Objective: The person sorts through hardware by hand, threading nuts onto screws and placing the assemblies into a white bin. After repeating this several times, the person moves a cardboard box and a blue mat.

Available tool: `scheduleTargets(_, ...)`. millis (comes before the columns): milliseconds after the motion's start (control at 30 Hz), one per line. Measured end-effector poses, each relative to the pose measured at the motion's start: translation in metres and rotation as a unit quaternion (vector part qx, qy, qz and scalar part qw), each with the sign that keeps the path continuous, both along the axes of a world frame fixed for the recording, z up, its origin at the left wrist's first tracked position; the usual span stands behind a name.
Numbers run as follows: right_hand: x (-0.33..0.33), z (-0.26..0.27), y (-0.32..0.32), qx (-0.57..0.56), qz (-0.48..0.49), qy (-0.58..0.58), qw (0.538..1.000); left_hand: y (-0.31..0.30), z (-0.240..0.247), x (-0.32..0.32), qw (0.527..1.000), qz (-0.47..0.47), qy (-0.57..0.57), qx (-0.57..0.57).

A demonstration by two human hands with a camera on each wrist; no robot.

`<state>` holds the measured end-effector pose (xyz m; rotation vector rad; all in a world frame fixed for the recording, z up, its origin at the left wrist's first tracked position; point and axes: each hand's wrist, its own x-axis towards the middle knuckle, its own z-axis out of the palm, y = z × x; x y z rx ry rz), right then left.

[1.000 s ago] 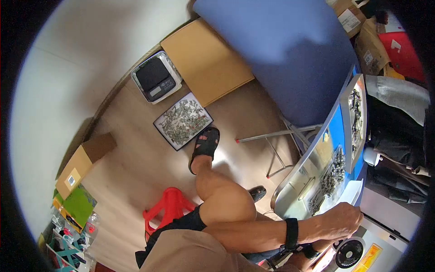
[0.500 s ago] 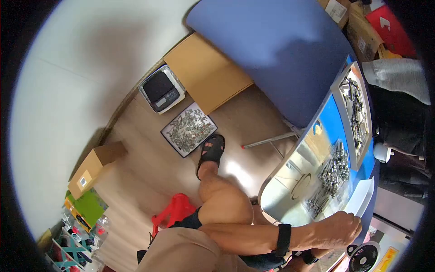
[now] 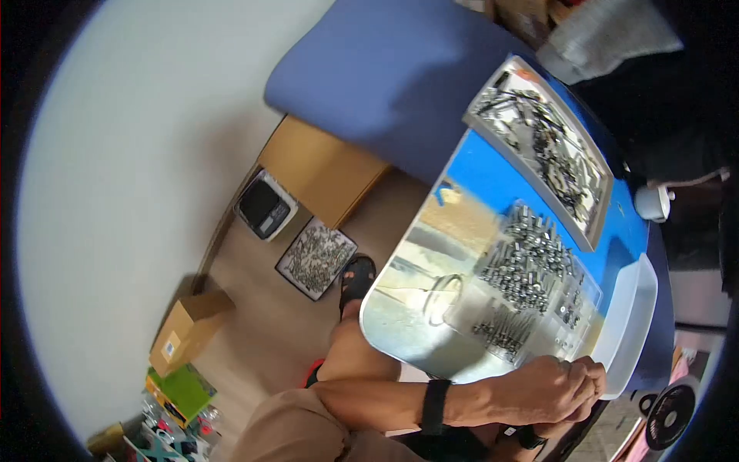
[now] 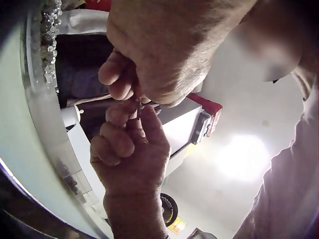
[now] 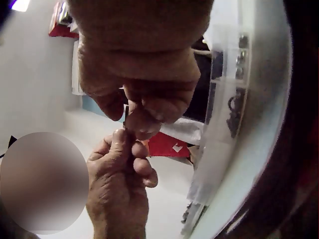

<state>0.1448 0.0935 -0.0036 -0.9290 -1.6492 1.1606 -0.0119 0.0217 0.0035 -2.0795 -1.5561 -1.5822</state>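
Observation:
My left hand (image 3: 531, 391) and right hand (image 3: 550, 433) meet just above the table's near edge, the left hiding much of the right in the head view. In the left wrist view a small thin dark piece (image 4: 139, 109) stands between the fingertips of my left hand (image 4: 169, 47) and my right hand (image 4: 132, 159), both pinching it. The right wrist view shows the same piece (image 5: 126, 113), between my right hand (image 5: 142, 79) above and my left hand (image 5: 118, 181) below. Its ends are hidden by fingers.
Beside the hands are a white tray (image 3: 622, 319) and a clear compartment box (image 3: 462, 312) with many metal parts. A framed tray (image 3: 531, 171) of dark metal pieces lies farther back. On the floor are another parts tray (image 3: 286, 269), a scale (image 3: 262, 204) and boxes.
The head view has turned and moved nearer the table, so the parts box and trays look larger and farther left. Both hands stay together by the table's edge.

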Motion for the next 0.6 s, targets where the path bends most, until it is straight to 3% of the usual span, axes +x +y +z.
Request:
scheduleTargets(67, -0.003, 0.002, 0.001, -0.048, 0.053, 0.049, 0.996, 0.001, -0.006, 0.006, 0.996, -0.06, -0.048, -0.045)
scheduleTargets(200, 0.005, 0.005, -0.001, 0.007, 0.037, -0.044, 0.998, 0.001, -0.015, 0.015, 0.999, -0.038, 0.009, -0.036)
scheduleTargets(600, 0.009, 0.003, -0.004, 0.024, 0.039, 0.014, 0.999, 0.001, -0.012, 0.016, 0.997, -0.07, 0.022, -0.032)
